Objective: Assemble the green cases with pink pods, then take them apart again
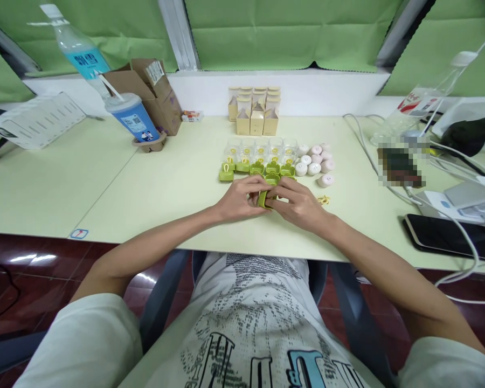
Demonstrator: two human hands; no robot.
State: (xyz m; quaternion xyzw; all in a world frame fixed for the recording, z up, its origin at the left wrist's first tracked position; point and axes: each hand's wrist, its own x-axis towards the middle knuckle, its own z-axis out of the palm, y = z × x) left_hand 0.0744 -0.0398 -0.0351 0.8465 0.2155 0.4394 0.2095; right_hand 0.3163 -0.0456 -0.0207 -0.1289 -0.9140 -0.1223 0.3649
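While left fingers [255,187] face right fingers [282,192], green case [262,200] sits gripped between them.

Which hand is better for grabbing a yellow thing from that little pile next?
Probably the right hand: the yellow pile lies on the table close beside it. The left hand is farther away, on the other side of the green case both hands touch.

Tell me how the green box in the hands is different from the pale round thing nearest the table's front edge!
The green box is bright green; the pale round thing is pinkish white. The green box looks squarish, while the pale round thing has curved sides. The left hand and right hand hold the green box; the pale round thing rests on the table. Both are smaller than a hand.
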